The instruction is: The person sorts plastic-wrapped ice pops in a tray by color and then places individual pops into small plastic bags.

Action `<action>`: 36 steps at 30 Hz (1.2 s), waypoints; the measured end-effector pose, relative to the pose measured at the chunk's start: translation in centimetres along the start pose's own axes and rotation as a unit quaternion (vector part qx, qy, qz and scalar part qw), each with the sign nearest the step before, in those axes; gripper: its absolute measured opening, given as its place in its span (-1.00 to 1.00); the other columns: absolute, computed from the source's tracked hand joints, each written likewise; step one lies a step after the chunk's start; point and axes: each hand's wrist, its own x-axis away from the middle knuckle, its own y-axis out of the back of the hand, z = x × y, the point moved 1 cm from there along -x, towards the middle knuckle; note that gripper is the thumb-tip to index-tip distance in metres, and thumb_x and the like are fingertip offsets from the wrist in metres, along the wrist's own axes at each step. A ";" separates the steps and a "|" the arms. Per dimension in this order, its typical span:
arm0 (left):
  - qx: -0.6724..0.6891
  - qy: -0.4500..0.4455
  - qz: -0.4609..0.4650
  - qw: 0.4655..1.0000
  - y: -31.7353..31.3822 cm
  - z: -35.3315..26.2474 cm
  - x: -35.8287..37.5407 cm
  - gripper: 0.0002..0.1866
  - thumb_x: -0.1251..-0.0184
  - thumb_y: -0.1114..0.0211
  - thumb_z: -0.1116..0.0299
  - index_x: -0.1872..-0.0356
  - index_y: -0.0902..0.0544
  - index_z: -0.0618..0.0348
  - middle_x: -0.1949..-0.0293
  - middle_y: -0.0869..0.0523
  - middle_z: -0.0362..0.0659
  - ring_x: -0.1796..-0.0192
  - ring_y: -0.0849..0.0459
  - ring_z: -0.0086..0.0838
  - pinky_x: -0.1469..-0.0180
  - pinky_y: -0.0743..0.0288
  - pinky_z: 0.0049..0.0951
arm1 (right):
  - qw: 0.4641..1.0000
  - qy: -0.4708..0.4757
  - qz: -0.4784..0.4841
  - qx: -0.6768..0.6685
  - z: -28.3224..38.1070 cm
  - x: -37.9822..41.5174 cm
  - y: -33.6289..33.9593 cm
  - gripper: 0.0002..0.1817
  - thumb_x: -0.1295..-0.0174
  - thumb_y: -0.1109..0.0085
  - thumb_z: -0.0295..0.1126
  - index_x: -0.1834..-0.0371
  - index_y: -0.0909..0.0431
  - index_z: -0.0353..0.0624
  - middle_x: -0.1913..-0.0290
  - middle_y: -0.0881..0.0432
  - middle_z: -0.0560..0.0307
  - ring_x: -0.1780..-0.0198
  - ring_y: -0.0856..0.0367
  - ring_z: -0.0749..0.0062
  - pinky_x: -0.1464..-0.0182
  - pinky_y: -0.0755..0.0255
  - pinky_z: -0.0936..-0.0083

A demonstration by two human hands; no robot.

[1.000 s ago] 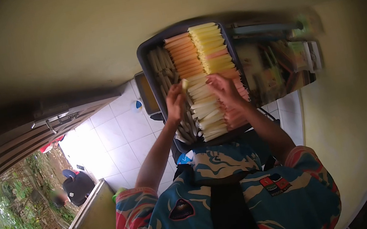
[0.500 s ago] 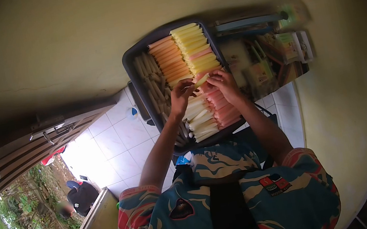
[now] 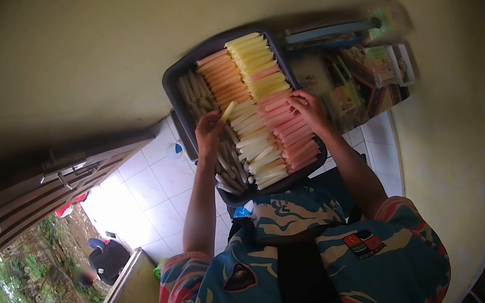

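A black tray (image 3: 173, 92) holds rows of slim plastic-wrapped sticks that look like ice pops. My left hand (image 3: 209, 130) pinches a pale yellow ice pop (image 3: 228, 111) by its lower end, tilted up over the left side of the tray. Above the right rim hangs my right hand (image 3: 310, 109), fingers bent and apart, near the ends of the pink ice pops (image 3: 287, 128). Orange ice pops (image 3: 221, 78) and yellow ice pops (image 3: 255, 53) lie stacked at the far end. Whitish ones (image 3: 262, 154) fill the near middle, with greyish ones (image 3: 229, 169) along the left.
Right of the tray, a cluttered surface carries packets and a white holder (image 3: 401, 64). A wooden door (image 3: 37, 192) stands at the left over white floor tiles (image 3: 158, 185). Outside, a person in dark clothing (image 3: 110, 262) is near some plants. Walls rise ahead and on the right.
My hands have parted: the left moved left with the pale yellow ice pop, while the right let go of its end and shifted slightly right over the pink ones.
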 end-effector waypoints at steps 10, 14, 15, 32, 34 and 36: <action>0.107 0.028 0.037 0.993 -5.0 -0.7 -2.6 -0.72 -0.36 -0.20 0.37 -0.03 -0.56 0.25 0.27 -0.59 -0.25 0.32 -0.49 -0.59 0.24 -0.37 -0.55 | 0.846 0.286 0.014 0.449 4.0 -6.7 -1.5 -0.81 -0.19 -0.18 -0.44 0.14 -0.64 -0.17 0.29 -0.65 0.07 0.26 -0.63 0.22 0.21 -0.52 0.37; 0.104 0.028 0.032 0.994 -4.4 -0.8 -1.2 -0.74 -0.35 -0.21 0.36 0.01 -0.57 0.26 0.32 -0.59 -0.26 0.35 -0.48 -0.61 0.27 -0.36 -0.56 | 0.762 0.349 0.043 0.544 1.1 -11.6 -1.7 -0.82 -0.13 -0.07 -0.50 0.29 -0.68 -0.12 0.32 -0.64 0.08 0.17 -0.62 0.08 0.12 -0.53 0.24; 0.101 0.039 0.022 0.994 -3.5 -0.6 -0.6 -0.74 -0.35 -0.22 0.37 0.01 -0.57 0.26 0.33 -0.59 -0.27 0.36 -0.47 -0.62 0.28 -0.35 -0.57 | 0.747 0.355 0.068 0.557 0.9 -12.3 -2.0 -0.83 -0.11 -0.07 -0.50 0.33 -0.67 -0.12 0.34 -0.63 0.08 0.18 -0.62 0.10 0.13 -0.53 0.25; -0.139 0.054 0.009 0.989 -6.7 2.0 0.5 -0.69 -0.34 -0.28 0.20 0.10 -0.69 0.25 0.52 -0.59 -0.30 0.48 -0.50 -0.66 0.42 -0.38 -0.59 | 0.814 0.293 0.173 0.470 2.0 1.5 1.9 -0.90 -0.08 -0.10 -0.48 0.32 -0.54 -0.18 0.31 -0.58 0.03 0.20 -0.59 0.09 0.17 -0.48 0.25; -0.190 0.014 0.015 0.982 -7.2 2.0 0.3 -0.68 -0.34 -0.27 0.19 0.10 -0.68 0.25 0.51 -0.63 -0.22 0.48 -0.56 -0.58 0.38 -0.44 -0.50 | 0.791 0.303 0.218 0.484 0.4 5.9 2.3 -0.88 -0.08 -0.10 -0.45 0.33 -0.55 -0.19 0.29 -0.57 0.02 0.18 -0.58 0.09 0.14 -0.47 0.25; -0.250 -0.031 0.031 0.967 -7.3 2.7 0.2 -0.66 -0.33 -0.26 0.15 0.13 -0.68 0.24 0.50 -0.68 -0.11 0.48 -0.63 -0.44 0.35 -0.49 -0.38 | 0.772 0.294 0.247 0.506 -1.3 9.2 2.3 -0.87 -0.06 -0.10 -0.45 0.33 -0.57 -0.20 0.28 -0.56 0.01 0.14 -0.56 0.09 0.07 -0.45 0.25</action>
